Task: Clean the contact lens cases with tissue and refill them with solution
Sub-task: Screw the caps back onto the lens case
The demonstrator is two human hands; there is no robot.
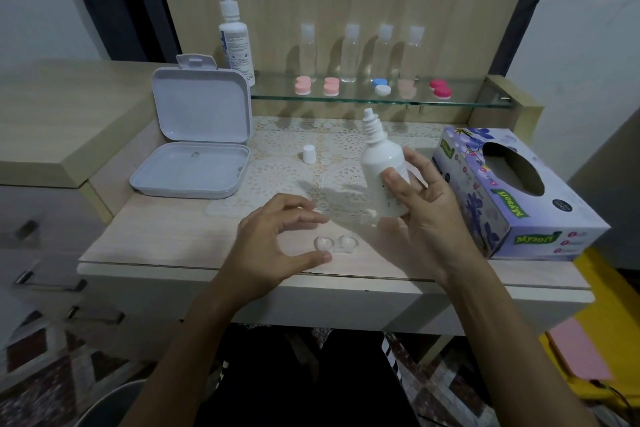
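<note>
Left hand sits near the front edge of the table, fingers loosely curled and apart, holding nothing; thumb and forefinger bracket the clear lens case without plainly touching it. Case lies flat, two uncapped round wells side by side, long axis running left-right along the front edge; transparent, contents can't be told. It's just right of the left hand's fingertips and down-left of the solution bottle. Right hand holds that white bottle by its lower body, thumb across the front, other fingers spread behind. Bottle is uncapped, nozzle tilted up and left, not yet over the wells. Its white cap stands mid-table behind. Likely next: tip nozzle down-left onto the case. Tissue box at the right edge.
</note>
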